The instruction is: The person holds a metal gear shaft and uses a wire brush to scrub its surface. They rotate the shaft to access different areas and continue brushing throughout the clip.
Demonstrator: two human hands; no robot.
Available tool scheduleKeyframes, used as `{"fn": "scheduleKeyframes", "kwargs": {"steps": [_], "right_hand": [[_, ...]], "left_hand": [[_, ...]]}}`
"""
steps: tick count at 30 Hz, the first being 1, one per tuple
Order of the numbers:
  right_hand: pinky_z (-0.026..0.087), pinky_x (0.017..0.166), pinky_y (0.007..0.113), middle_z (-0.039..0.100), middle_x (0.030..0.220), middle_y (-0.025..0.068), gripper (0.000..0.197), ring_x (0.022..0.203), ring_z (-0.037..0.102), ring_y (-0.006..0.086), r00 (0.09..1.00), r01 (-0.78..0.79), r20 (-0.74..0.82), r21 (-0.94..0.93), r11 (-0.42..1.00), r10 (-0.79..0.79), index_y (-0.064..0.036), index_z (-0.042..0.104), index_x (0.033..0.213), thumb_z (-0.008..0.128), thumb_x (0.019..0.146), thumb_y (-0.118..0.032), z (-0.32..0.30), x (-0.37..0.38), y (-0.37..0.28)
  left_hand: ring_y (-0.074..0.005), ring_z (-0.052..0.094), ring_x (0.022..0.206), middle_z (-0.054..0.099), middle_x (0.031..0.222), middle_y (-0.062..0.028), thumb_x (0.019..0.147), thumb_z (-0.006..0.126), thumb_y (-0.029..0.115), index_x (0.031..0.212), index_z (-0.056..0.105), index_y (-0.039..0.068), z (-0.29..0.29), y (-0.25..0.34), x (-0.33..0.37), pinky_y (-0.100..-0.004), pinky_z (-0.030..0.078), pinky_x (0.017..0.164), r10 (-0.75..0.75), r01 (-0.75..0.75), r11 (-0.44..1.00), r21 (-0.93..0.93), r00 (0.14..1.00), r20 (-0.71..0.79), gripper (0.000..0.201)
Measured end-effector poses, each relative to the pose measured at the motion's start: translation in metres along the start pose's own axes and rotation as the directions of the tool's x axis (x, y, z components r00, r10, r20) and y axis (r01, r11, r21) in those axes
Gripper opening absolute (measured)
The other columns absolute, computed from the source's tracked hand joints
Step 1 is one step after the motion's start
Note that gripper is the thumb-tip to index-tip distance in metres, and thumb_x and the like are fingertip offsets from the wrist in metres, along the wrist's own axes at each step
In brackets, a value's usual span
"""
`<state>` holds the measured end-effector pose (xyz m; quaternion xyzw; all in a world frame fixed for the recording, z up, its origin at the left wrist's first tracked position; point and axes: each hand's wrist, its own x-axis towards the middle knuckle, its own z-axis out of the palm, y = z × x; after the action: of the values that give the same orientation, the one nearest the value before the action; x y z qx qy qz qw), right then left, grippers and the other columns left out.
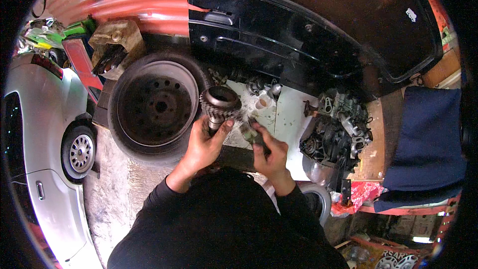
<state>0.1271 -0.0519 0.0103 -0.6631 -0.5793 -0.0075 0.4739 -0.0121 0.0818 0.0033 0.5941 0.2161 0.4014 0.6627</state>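
My left hand (205,143) is closed around the shaft of a metal gear (219,103), which has slanted teeth and a round hollow top. The gear is held up in front of me, beside the tire. Close to its right side, my right hand (271,153) pinches a small greenish piece (247,132), brush-like with a pale end toward the teeth; its exact kind is unclear. Beyond the hands, a white board (294,104) bears a small cup (263,101) and several metal parts (256,87).
A tire on a steel rim (162,103) lies at the left, with a silver car (45,169) farther out. Right of the board sits a greasy engine block (338,129). A black car panel (298,30) leans behind. Dark blue cloth (423,144) hangs at the right.
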Motion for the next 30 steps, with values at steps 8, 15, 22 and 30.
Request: {"fn": "scheduleKeyframes", "kwargs": {"steps": [8,15,22,30], "right_hand": [[0.057,0.074,0.036,0.072,0.100,0.0191,0.042,0.085,0.073,0.0347,0.988,0.151,-0.035,0.019,0.988,-0.150,-0.0008,0.060,0.129,0.063,0.089,-0.013,-0.028,0.023,0.000],[0.054,0.081,0.038,0.071,0.100,0.0234,0.044,0.091,0.072,0.0337,0.969,-0.248,-0.010,-0.012,0.969,0.248,0.0001,0.058,0.131,0.062,0.095,-0.025,-0.025,-0.031,0.110],[0.051,0.073,0.038,0.067,0.086,0.0193,0.029,0.078,0.066,0.0281,0.767,-0.642,-0.064,-0.063,0.764,0.638,0.0014,0.060,0.117,0.059,0.092,-0.014,-0.010,-0.154,0.219],[0.046,0.096,0.049,0.058,0.117,0.0294,0.053,0.107,0.058,0.0439,0.634,-0.732,-0.111,-0.404,0.548,0.765,0.0015,0.045,0.135,0.056,0.086,-0.015,0.002,-0.229,0.346]], "left_hand": [[-0.0024,0.045,0.066,0.053,0.076,0.0051,0.100,0.060,0.016,0.099,0.057,0.004,0.020,-0.003,0.002,-0.0211,0.036,0.057,-0.131,0.127,0.980,-0.150,0.991,-0.018,0.013],[-0.0015,0.037,0.051,0.047,0.065,0.0086,0.099,0.061,0.018,0.093,0.056,0.009,0.026,0.001,-0.005,-0.0209,0.027,0.044,-0.180,0.149,0.976,-0.160,0.963,-0.200,0.012],[-0.0008,0.037,0.049,0.044,0.063,0.0080,0.098,0.061,0.016,0.093,0.052,0.010,0.023,-0.015,-0.029,-0.0211,0.025,0.042,-0.373,0.342,0.923,-0.175,0.908,-0.191,0.012],[-0.0057,0.046,0.059,0.051,0.073,0.0033,0.098,0.062,0.020,0.109,0.051,0.004,0.034,-0.023,-0.057,-0.0236,0.039,0.051,-0.575,0.557,0.817,-0.151,0.806,-0.142,0.023]]}}
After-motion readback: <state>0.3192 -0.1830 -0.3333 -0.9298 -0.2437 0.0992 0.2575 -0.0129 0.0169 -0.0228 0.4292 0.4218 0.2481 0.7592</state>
